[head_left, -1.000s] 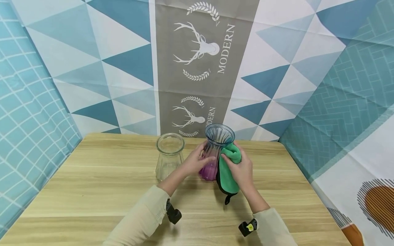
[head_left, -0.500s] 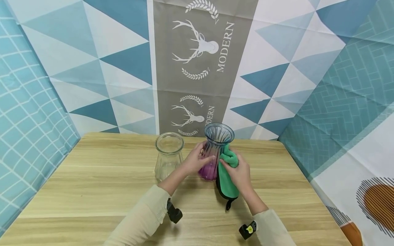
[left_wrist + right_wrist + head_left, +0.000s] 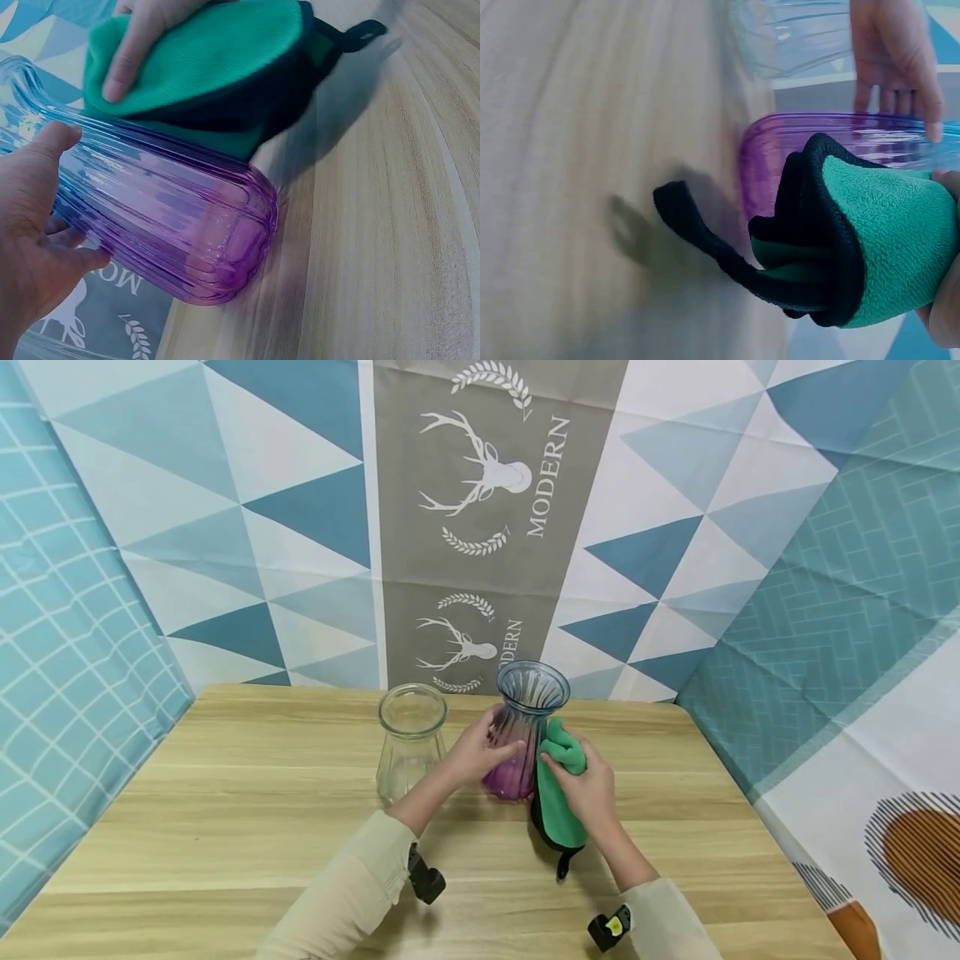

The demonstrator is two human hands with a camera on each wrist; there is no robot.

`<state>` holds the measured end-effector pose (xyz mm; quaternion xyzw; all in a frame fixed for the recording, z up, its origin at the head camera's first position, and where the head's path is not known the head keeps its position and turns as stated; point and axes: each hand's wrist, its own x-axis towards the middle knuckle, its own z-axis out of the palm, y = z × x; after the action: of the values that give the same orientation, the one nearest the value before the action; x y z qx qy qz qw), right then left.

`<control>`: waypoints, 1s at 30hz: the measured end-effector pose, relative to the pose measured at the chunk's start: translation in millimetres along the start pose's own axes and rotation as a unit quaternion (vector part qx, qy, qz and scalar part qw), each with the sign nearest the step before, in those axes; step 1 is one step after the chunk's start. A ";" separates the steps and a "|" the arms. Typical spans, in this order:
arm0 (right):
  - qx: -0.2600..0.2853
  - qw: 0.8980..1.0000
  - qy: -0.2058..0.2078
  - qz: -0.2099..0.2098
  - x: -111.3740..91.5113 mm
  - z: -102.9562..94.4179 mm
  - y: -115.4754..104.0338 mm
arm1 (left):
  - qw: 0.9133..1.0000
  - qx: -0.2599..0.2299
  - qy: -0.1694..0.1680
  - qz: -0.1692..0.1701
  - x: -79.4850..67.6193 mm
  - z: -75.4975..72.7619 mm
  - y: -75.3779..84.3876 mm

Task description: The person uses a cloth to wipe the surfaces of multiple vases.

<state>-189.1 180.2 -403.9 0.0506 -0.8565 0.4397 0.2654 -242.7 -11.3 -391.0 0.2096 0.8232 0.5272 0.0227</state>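
Note:
A ribbed glass vase [image 3: 517, 752], blue at its flared rim and purple at the base, stands upright near the back of the table. My left hand [image 3: 476, 752] grips its side, thumb and fingers spread round the ribs. In my right hand [image 3: 592, 785] is a folded green cloth [image 3: 561, 802] with black edging and a black hanging loop, pinched between thumb and fingers. The cloth lies against the vase's right side in the left wrist view, where the purple base [image 3: 232, 240] shows close to the wood. The right fingers behind the cloth are mostly hidden.
A clear glass vase [image 3: 411, 735] stands left of the coloured one, partly behind my left forearm. The wooden table [image 3: 225, 827] meets a patterned cloth wall [image 3: 465, 568] at its back edge. Black wrist cameras [image 3: 426, 877] hang under both sleeves.
My right hand with the green cloth has shifted slightly left, then back right and a little lower along the vase's side. The left hand and both vases stay in place.

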 end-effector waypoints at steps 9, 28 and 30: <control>0.027 0.999 0.036 -0.016 9.6 -9.1 -15.9 | 1.000 0.012 0.002 -0.010 -0.4 -2.4 -0.9; -0.001 1.000 -0.026 0.001 -0.1 3.2 2.9 | 1.000 -0.018 -0.009 0.005 1.9 -1.4 1.7; -0.006 0.999 -0.036 0.012 -2.6 4.2 7.1 | 1.000 -0.018 -0.010 0.004 1.8 -1.4 1.6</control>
<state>-190.9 180.8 -412.3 0.0545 -0.8687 0.4354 0.2299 -244.2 -11.3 -388.6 0.2174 0.8126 0.5398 0.0328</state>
